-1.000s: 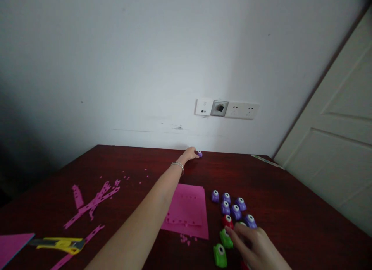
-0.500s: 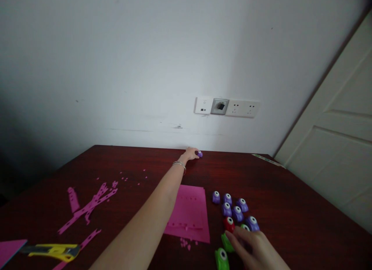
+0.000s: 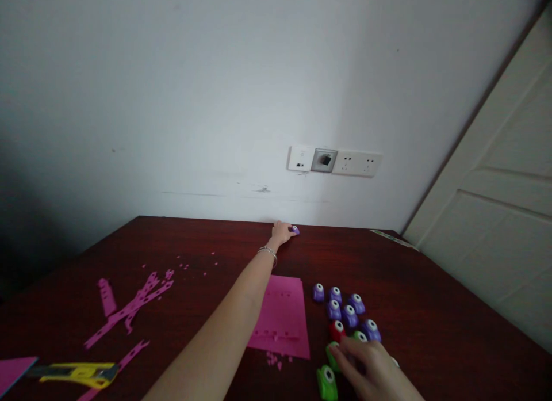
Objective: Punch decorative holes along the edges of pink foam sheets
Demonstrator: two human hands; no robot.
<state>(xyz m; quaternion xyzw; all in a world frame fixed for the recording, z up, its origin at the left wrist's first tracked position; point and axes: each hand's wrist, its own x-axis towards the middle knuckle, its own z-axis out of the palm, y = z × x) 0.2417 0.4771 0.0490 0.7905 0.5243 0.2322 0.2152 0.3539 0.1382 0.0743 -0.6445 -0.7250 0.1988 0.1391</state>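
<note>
My left hand (image 3: 282,232) reaches to the back edge of the table, its fingers closed on a purple craft punch (image 3: 295,230) near the wall. At the lower right, my right hand (image 3: 371,366) is curled, with its fingertips pinching at a green craft punch (image 3: 332,356) that it partly covers. Another green punch (image 3: 328,382) stands just in front. Beyond the right hand are a red punch (image 3: 337,331) and several purple punches (image 3: 334,309). Pink paper (image 3: 284,314) with punched holes lies between my left forearm and the punches, partly hidden by the forearm.
A yellow utility knife (image 3: 80,373) lies at the lower left over a pink strip, beside a pink sheet (image 3: 15,372). Cut pink strips (image 3: 129,305) and small paper bits (image 3: 276,359) are scattered about. Wall sockets (image 3: 356,163) sit above the table; a white door (image 3: 495,199) stands right.
The view has shifted slightly. My left hand still holds the purple punch at the back edge, and my right hand stays by the green punches. No object has clearly moved.
</note>
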